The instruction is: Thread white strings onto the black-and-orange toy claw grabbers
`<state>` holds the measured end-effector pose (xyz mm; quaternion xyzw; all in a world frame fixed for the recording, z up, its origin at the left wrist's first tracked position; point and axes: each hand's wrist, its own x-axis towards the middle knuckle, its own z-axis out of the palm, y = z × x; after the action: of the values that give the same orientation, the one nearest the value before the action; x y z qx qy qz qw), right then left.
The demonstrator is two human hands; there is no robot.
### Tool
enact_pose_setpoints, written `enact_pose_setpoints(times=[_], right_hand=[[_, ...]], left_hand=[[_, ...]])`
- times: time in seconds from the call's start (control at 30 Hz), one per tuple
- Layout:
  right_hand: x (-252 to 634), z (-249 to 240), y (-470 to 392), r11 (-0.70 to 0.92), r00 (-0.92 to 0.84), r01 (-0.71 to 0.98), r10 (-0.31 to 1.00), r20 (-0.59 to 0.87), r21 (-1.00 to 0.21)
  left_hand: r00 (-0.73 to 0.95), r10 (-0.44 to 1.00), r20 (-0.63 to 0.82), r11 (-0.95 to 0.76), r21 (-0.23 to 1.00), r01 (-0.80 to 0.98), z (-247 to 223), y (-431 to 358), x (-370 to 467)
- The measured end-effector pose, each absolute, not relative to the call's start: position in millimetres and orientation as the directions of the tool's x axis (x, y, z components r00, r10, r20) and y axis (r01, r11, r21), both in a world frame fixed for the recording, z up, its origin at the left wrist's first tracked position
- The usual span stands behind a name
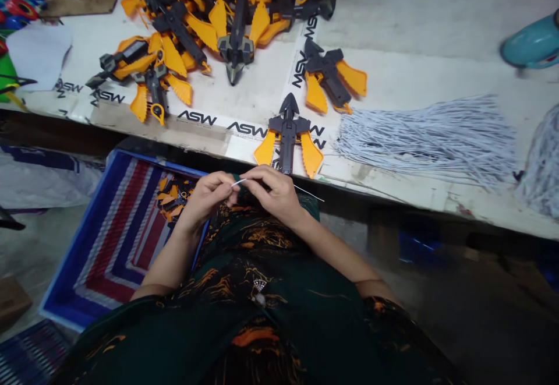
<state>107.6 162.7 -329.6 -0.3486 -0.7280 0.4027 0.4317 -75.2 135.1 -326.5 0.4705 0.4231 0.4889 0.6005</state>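
Observation:
Close together at the table edge, my left hand (215, 194) and my right hand (273, 191) both pinch a thin white cord (238, 183). A short stretch of the cord shows between my fingertips, and its tail sticks out beyond my right hand. Just past my hands lies a dark grey and orange winged plastic toy (288, 131), its pointed nose facing away from me. A second winged toy (334, 79) rests a little farther back to the right. The bundle of white cords (428, 140) is spread on the table at the right.
Many similar toys (236, 41) are heaped at the back left. A blue crate (94, 245) with a striped lining stands low on the left, several orange and black pieces inside. A teal object (533, 44) and another cord bundle (544, 161) are at the right.

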Motion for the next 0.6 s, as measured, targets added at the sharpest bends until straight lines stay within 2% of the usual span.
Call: enact_pose_setpoints(times=[0.07,0.1,0.17,0.23,0.3,0.37,0.47,0.6], right_hand=[[104.4,-330.2,156.5,0.231,-0.272,0.086,0.941,0.200,-0.969],[104.7,-330.0,154.6,0.133,-0.245,0.044,0.962,0.118,-0.990],[108.4,-329.0,153.5,-0.024,-0.251,-0.044,0.968,-0.012,-0.999],[114.7,-327.2,155.1,-0.142,-0.299,-0.105,0.948,-0.104,-0.984],[121.1,-325.3,157.9,-0.232,-0.349,-0.138,0.921,-0.172,-0.963],[126.1,-323.5,160.5,-0.284,-0.368,-0.149,0.905,-0.214,-0.947],[130.1,-321.6,163.2,-0.308,-0.380,-0.146,0.895,-0.234,-0.940],[131.7,-323.2,163.1,-0.284,-0.419,-0.125,0.884,-0.209,-0.951]], left_hand=[[0.064,0.997,0.039,-0.028,0.985,-0.173,-326.2,139.1,-62.1],[0.008,0.995,0.096,-0.095,0.990,-0.101,-325.6,141.3,-57.4],[-0.050,0.964,0.261,-0.250,0.956,0.154,-324.3,145.7,-53.0],[0.018,0.905,0.425,-0.391,0.815,0.427,-324.1,149.8,-55.1],[0.159,0.848,0.506,-0.498,0.655,0.568,-326.3,153.7,-61.4],[0.291,0.808,0.512,-0.575,0.577,0.580,-330.7,157.7,-68.9],[0.399,0.756,0.519,-0.653,0.559,0.511,-337.3,162.6,-76.0],[0.352,0.787,0.506,-0.615,0.607,0.503,-337.6,162.2,-68.5]])
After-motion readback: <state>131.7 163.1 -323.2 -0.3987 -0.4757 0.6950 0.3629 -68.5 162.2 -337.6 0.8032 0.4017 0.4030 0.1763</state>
